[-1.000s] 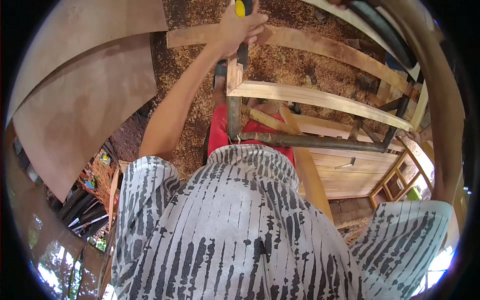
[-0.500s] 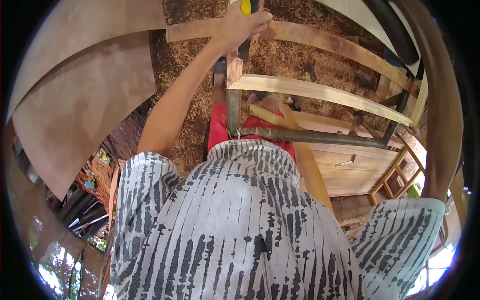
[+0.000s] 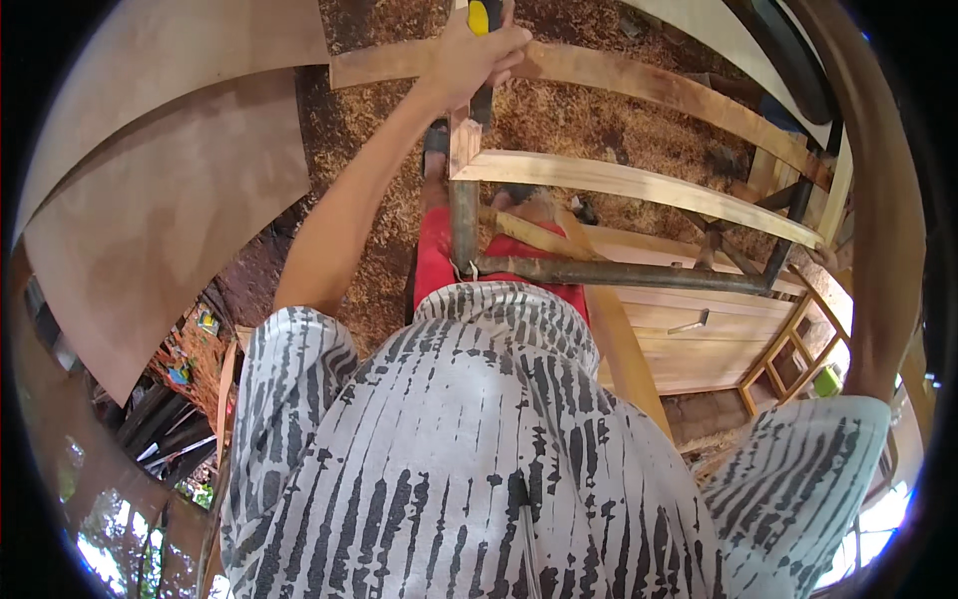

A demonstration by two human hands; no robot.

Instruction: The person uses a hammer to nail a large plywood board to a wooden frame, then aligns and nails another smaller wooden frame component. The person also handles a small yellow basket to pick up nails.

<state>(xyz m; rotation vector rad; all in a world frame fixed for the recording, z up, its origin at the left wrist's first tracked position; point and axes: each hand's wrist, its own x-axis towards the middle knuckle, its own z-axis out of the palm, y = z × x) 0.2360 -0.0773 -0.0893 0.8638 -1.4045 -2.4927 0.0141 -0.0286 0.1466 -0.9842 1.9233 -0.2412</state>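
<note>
My left hand (image 3: 471, 58) is closed at the top of the view. Its fingers wrap a yellow-and-black tool (image 3: 479, 17), whose kind I cannot make out, and press it along a narrow upright wooden strip. A black part of the tool shows below the fingers. Under the hand, the strip meets a pale wooden rail (image 3: 639, 187) in a mitred corner (image 3: 465, 148). My right forearm (image 3: 883, 220) runs up the right side and leaves the view at the top, so the right hand is out of sight.
A second wooden slat (image 3: 639, 80) crosses beyond the rail. A dark pipe-like support (image 3: 619, 272) stands near my waist. Large wooden sheets (image 3: 170, 220) lie at the left. Sawdust covers the ground (image 3: 579, 120). A pale wooden panel with a handle (image 3: 689, 324) lies at the right.
My left hand and the yellow-and-black tool have shifted slightly left. The wooden frame looks almost the same, and my right arm has hardly moved.
</note>
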